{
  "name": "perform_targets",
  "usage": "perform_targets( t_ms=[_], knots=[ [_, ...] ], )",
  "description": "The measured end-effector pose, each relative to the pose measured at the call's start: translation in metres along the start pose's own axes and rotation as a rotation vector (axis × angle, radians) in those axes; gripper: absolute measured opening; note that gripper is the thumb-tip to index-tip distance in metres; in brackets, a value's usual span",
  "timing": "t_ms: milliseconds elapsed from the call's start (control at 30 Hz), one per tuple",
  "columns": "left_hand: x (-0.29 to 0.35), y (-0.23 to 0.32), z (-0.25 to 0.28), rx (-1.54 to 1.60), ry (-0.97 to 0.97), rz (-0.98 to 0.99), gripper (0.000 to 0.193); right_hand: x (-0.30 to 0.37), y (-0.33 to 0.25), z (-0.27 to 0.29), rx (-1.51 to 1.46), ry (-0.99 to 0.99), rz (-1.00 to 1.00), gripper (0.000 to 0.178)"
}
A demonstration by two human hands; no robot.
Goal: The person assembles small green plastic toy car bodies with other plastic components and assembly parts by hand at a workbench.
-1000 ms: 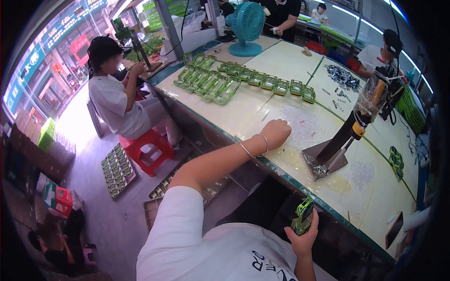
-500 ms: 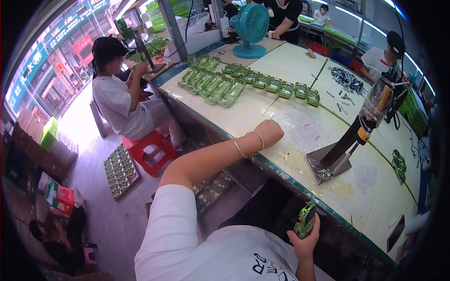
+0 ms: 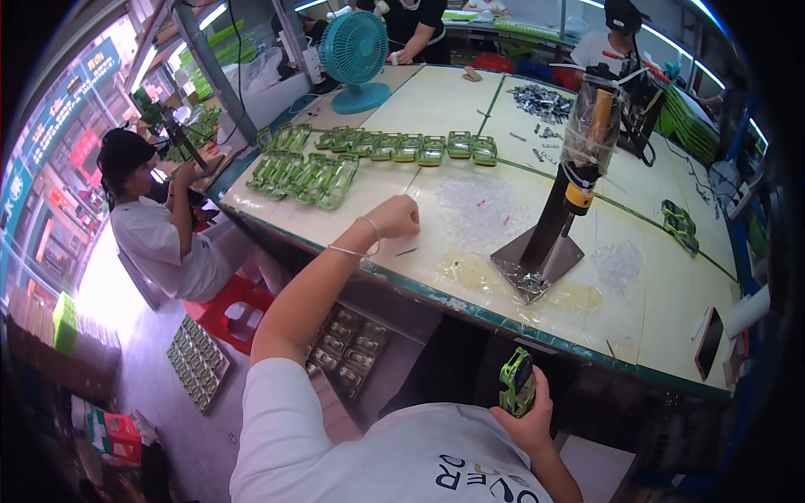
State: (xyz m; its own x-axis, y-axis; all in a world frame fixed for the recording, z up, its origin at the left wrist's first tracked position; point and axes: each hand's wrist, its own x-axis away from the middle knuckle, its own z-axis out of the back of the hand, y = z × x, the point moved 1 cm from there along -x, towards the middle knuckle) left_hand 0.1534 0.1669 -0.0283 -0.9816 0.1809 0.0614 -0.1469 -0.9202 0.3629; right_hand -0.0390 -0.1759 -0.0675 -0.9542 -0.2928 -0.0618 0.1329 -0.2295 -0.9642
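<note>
My left hand (image 3: 396, 216) is closed in a fist low over the pale tabletop, its wrist ringed by a thin bracelet. Whatever its fingers may hold is hidden. A thin dark piece (image 3: 407, 251) lies on the table just in front of it. Beyond the fist stand rows of clear-and-green plastic shells (image 3: 335, 180) and a line of separate green shells (image 3: 407, 149). Low at the right, in front of my body and below the table edge, my right hand (image 3: 532, 423) grips a green and black toy car body (image 3: 517, 381), tilted upright.
A dark stand with an angled metal base (image 3: 537, 264) and plastic-wrapped tool rises right of centre. Small metal parts (image 3: 545, 102) lie behind it. A teal fan (image 3: 355, 59) stands at the back. A co-worker sits left on a red stool (image 3: 235, 310); trays (image 3: 199, 365) lie on the floor.
The view has swung right, so the table and stand appear farther left. My left fist has shifted toward the green shells, and the thin dark piece now shows. My right hand keeps its hold.
</note>
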Motion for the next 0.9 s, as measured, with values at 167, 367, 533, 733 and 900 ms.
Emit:
perform_targets(
  t_ms=[167, 367, 533, 733, 900],
  knots=[
    [0.047, 0.025, -0.016, 0.862, 0.206, 0.063, 0.009, 0.001, 0.002, 0.006, 0.049, -0.010, 0.036, 0.074],
    [0.116, 0.119, -0.022, 1.209, 0.291, -0.046, 0.021, -0.028, -0.016, 0.009, 0.099, -0.008, 0.142, 0.075],
    [0.135, 0.159, -0.019, 1.219, 0.314, -0.258, 0.022, -0.048, -0.031, 0.010, 0.172, 0.035, 0.201, 0.073],
    [0.133, 0.177, -0.024, 0.814, 0.406, -0.467, 0.029, -0.050, -0.036, 0.012, 0.256, 0.101, 0.364, 0.072],
    [0.130, 0.182, -0.029, 0.681, 0.407, -0.465, 0.032, -0.047, -0.038, 0.014, 0.277, 0.116, 0.407, 0.072]
  ],
)
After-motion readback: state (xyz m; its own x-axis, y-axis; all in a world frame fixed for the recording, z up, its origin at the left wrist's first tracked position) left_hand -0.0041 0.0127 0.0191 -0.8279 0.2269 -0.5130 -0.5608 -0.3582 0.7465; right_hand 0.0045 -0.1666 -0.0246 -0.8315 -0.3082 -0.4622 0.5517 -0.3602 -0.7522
